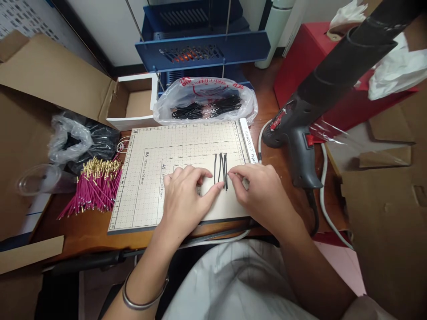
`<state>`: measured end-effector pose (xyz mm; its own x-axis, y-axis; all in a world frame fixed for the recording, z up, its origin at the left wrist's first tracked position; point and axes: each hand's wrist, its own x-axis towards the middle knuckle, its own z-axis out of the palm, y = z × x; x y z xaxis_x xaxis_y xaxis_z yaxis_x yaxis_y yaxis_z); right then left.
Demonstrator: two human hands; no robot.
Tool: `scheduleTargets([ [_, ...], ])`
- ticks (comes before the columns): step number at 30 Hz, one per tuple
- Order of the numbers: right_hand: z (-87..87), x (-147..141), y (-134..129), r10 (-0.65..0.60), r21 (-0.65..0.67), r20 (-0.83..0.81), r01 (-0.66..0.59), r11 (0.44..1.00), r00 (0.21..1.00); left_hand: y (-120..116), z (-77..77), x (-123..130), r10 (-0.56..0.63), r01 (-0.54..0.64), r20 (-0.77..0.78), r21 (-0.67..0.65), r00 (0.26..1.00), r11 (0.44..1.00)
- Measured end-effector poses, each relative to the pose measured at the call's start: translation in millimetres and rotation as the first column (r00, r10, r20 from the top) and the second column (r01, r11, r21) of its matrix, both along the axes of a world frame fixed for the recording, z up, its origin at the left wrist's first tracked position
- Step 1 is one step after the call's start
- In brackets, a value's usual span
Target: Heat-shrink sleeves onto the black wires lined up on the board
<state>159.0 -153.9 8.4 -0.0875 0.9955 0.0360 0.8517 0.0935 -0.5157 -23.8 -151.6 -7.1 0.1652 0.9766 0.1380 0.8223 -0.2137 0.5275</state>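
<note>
Both hands (pixel 213 191), loosely curled beside the black wires (pixel 220 171), perhaps grip none; thin, light, probably flexible: pinch mid-length.

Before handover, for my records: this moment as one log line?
left hand: thumb at wires | right hand: beside them | wires: on board | heat gun: right of board
</note>
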Motion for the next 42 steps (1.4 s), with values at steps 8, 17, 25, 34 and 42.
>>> scheduleTargets([
  [8, -2.3, 6, -1, 0.068, 0.063, -0.090, -0.063, 0.996, 0.994, 7, 2.8, 20, 0.027, 0.003, -0.215, 0.138, 0.976, 0.990],
  [17, -6.9, 28, -21, -0.109, 0.274, -0.041, 0.116, 0.955, 0.993, 6, 13.9, -20, -0.161, 0.197, -0.251, 0.126, 0.955, 0.972],
  [25, -23.9, 6, -23, -0.051, 0.306, 0.043, 0.035, 0.951, 0.998, -2, 14.3, -31, -0.234, 0.248, -0.138, 0.096, 0.962, 0.964],
  [34, -20.4, -2, -12, -0.068, 0.331, 0.019, 0.058, 0.942, 0.998, -2, 5.9, -29, -0.233, 0.246, -0.092, 0.167, 0.968, 0.955],
  [42, -20.4, -10, -9, 0.000, 0.299, 0.000, 0.000, 0.954, 1.000, -2, 6.3, -31, -0.259, 0.268, -0.077, 0.154, 0.963, 0.951],
])
